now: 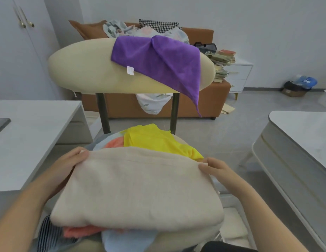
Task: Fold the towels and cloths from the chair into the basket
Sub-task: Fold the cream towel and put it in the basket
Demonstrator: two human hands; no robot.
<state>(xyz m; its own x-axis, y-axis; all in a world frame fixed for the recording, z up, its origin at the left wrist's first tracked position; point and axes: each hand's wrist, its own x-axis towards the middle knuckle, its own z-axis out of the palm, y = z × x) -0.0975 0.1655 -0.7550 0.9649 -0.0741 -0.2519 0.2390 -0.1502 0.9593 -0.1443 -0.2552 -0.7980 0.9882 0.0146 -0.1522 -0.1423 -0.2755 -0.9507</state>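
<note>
Here, at a cream chair (pixel 82 70) heaped with laundry, a beige towel (pixel 136 188) lies doubled over the seat pile, with a purple cloth (pixel 158 55) draped on the backrest and a yellow cloth (pixel 155 139) just behind the fold. The left hand (pixel 71 160) and right hand (pixel 218 170), well apart, each pinch a far corner of the towel. A neat fold likely calls for matching those corners squarely to the near edge, then smoothing flat. The basket cannot be made out clearly.
</note>
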